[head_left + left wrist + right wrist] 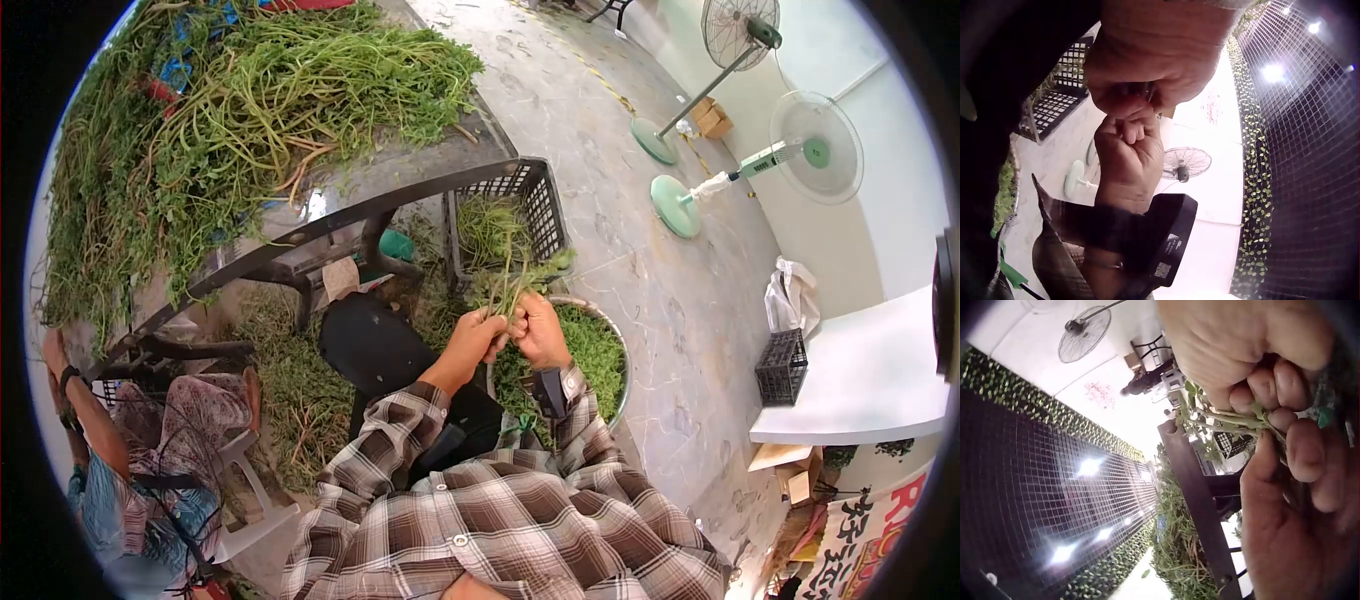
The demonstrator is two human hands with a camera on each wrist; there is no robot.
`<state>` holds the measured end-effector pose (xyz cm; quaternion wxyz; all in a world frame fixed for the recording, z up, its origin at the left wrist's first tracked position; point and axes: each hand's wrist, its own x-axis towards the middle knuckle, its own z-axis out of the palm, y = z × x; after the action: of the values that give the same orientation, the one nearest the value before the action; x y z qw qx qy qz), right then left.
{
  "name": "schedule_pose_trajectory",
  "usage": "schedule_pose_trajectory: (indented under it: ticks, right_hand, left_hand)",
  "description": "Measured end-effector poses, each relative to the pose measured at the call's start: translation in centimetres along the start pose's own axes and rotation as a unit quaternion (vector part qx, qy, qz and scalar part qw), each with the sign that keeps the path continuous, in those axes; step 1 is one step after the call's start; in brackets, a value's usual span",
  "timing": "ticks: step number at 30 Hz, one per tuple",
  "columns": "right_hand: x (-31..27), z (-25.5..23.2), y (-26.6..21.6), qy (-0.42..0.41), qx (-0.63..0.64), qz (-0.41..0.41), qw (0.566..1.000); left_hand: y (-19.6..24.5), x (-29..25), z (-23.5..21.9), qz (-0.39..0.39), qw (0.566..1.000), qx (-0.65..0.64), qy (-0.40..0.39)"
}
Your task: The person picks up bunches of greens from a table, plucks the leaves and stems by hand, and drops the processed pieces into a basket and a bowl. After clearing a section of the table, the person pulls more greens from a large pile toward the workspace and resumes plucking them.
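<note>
A small bunch of leafy green stems (pixel 508 280) is held up in front of the body, over the edge of a round basin. My left hand (pixel 470 345) pinches the stems from the left, thumb on top. Right beside it, my right hand (pixel 540 332) grips the same stems with curled fingers. Close up in the right wrist view, the stems (pixel 1229 420) run between the fingertips of both hands. In the left wrist view, my left hand (pixel 1160 56) and right hand (pixel 1132 162) meet, and the stems are mostly hidden.
Below the right forearm stands the round basin (pixel 627 372) of picked green leaves. A black crate (pixel 545 205) with stems sits ahead. At left, a table (pixel 375 185) bears a large heap of stems (pixel 320 90). Another person (pixel 150 470) sits at lower left. Stems litter the floor; fans (pixel 675 205) stand right.
</note>
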<state>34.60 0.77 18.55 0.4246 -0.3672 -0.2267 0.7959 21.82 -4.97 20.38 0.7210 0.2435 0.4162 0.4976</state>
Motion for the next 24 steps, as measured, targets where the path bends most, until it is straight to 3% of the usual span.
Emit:
schedule_pose_trajectory:
  ticks: [1, 6, 8, 10, 14, 17, 20, 21, 22, 23, 24]
  right_hand:
    - [-0.4, 0.5, -0.2, 0.029, -0.033, -0.002, 0.999]
    - [-0.4, 0.2, -0.1, 0.010, -0.058, -0.006, 0.998]
    - [0.1, -0.3, 0.4, -0.004, -0.054, -0.014, 0.998]
    - [0.7, -0.7, 1.0, 0.069, -0.042, -0.030, 0.996]
    - [1.6, -2.0, 0.5, 0.083, -0.071, -0.064, 0.992]
    - [3.1, -3.8, 0.7, 0.143, -0.090, -0.117, 0.979]
    - [6.0, -9.7, 2.4, 0.115, -0.103, -0.148, 0.977]
    - [4.6, -7.5, 0.5, 0.138, -0.120, -0.104, 0.978]
    - [5.0, -8.5, 0.7, 0.138, -0.121, -0.105, 0.977]
    - [5.9, -9.9, 0.9, 0.126, -0.402, -0.324, 0.847]
    - [6.4, -11.5, 0.8, 0.146, -0.333, -0.258, 0.895]
  left_hand:
    - [0.0, 0.0, 0.3, -0.012, 1.000, 0.005, 0.009]
    - [-0.2, 0.3, 0.2, -0.035, 0.999, -0.026, 0.010]
    - [0.2, 0.0, 0.6, 0.012, 0.999, 0.031, 0.010]
    - [-0.7, 0.5, 0.2, 0.033, 0.997, 0.071, 0.012]
    - [-3.0, 1.8, -0.5, 0.069, 0.987, 0.147, 0.011]
    - [-3.3, 1.9, -0.4, 0.058, 0.986, 0.157, 0.000]
    - [-2.5, 1.5, 0.0, 0.054, 0.981, 0.187, -0.012]
    - [-2.2, 1.3, 0.2, 0.050, 0.979, 0.198, -0.020]
    - [-2.5, 1.5, 0.2, 0.050, 0.979, 0.197, -0.021]
    - [-2.7, 1.6, 0.1, 0.047, 0.978, 0.202, -0.027]
    - [-3.0, 1.7, 0.0, 0.043, 0.977, 0.208, -0.032]
